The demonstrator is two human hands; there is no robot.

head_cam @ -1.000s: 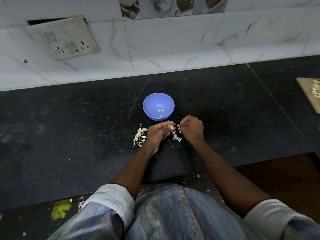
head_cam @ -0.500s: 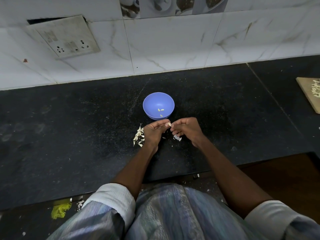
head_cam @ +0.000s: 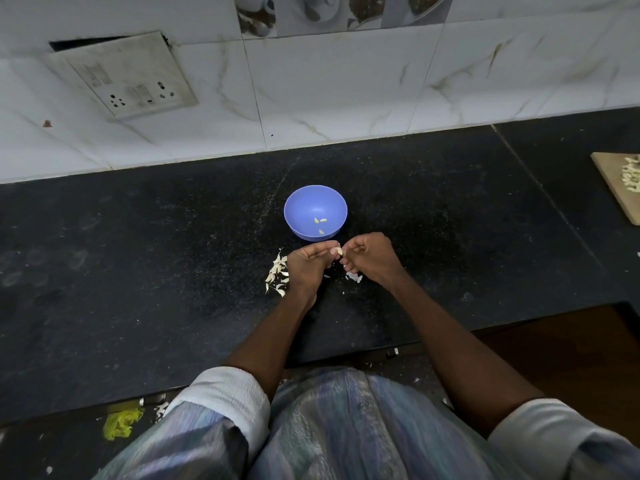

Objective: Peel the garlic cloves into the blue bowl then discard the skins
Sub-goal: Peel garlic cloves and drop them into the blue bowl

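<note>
Pinched in my left hand is a pale garlic cloves piece; my right hand curls beside it. Left on speckled black counter: papery skins. Ahead, glossy round blue bowl; marbled tiles behind.

No readable text, label, brand, number or sign is showing anywhere. The switch-and-socket plate on the tiled wall is carrying only faint grey smudges where markings might be, too blurred to make out. The picture tiles along the top edge are showing cups and dishes, no lettering. The blue bowl is showing no print.
</note>
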